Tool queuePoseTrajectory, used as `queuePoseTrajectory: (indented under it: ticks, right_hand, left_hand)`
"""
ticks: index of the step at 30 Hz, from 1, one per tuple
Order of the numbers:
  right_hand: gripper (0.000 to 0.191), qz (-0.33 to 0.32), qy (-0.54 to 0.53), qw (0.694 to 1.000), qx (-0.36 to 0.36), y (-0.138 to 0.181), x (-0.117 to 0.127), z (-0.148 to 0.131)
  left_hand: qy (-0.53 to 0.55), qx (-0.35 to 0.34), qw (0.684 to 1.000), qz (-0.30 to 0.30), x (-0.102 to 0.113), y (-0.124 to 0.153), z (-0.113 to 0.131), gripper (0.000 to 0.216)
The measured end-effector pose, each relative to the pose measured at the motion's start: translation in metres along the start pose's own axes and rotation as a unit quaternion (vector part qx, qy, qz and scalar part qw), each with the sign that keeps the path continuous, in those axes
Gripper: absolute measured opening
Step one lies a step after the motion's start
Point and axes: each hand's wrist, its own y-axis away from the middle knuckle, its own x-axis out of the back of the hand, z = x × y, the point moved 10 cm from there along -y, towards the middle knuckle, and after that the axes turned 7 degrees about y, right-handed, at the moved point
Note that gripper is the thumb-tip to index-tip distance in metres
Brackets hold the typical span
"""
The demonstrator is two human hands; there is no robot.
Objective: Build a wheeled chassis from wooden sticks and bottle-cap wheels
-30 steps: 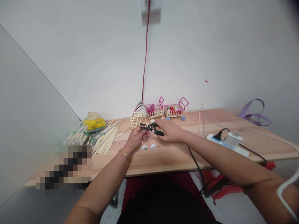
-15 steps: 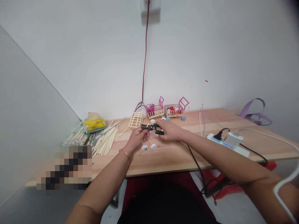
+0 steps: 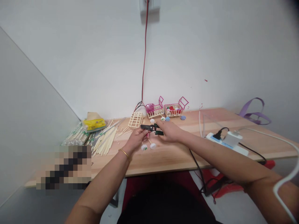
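Observation:
Both my hands meet over the middle of the wooden table [image 3: 177, 157]. My right hand [image 3: 170, 130] is closed around the dark handles of a pair of black pliers [image 3: 150, 127], whose jaws point left. My left hand [image 3: 136, 138] is closed in a pinch on a thin wooden stick held at the jaws. Just below the hands lie two short sticks with white bottle caps [image 3: 148, 146] on their ends. A bare wooden stick frame [image 3: 135, 119] lies just beyond the pliers.
A heap of wooden sticks [image 3: 102, 140] and a yellow tissue pack [image 3: 94, 123] lie at the left. Two pink-trimmed stick carts [image 3: 167, 109] stand by the wall. A power strip with plugs [image 3: 227, 141] sits at the right, its black cable running off the table edge.
The pliers' handles have closed slightly and the hands shifted a little. Nothing else moved.

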Motion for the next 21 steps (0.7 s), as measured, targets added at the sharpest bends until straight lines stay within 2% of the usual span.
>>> queuePoseTrajectory:
  ticks: [5,7,10,14,16,18,21]
  right_hand:
    - [0.034,-0.014,-0.025,0.999,-0.019,-0.003,-0.006,0.008]
    - [0.035,-0.016,-0.028,0.998,-0.048,-0.004,-0.005,0.023]
    - [0.039,-0.026,-0.011,0.991,-0.129,0.001,-0.005,0.061]
    - [0.054,-0.074,0.031,0.965,-0.251,0.025,-0.014,0.114]
    - [0.066,-0.13,0.054,0.931,-0.337,0.046,-0.024,0.14]
    - [0.07,-0.17,0.064,0.908,-0.377,0.061,-0.033,0.154]
    - [0.063,-0.195,0.063,0.897,-0.391,0.073,-0.041,0.162]
  left_hand:
    - [0.029,0.017,0.999,0.01,0.004,-0.002,-0.005,0.029]
    - [0.047,0.022,0.999,0.014,0.007,-0.002,-0.005,0.027]
    - [0.077,0.029,0.996,0.02,0.011,-0.002,-0.004,0.024]
    - [0.112,0.035,0.992,0.041,0.021,-0.002,-0.001,0.022]
    - [0.126,0.035,0.99,0.059,0.027,-0.003,0.0,0.02]
    - [0.135,0.03,0.987,0.078,0.033,-0.003,0.002,0.017]
    - [0.134,0.016,0.985,0.108,0.042,-0.003,0.004,0.015]
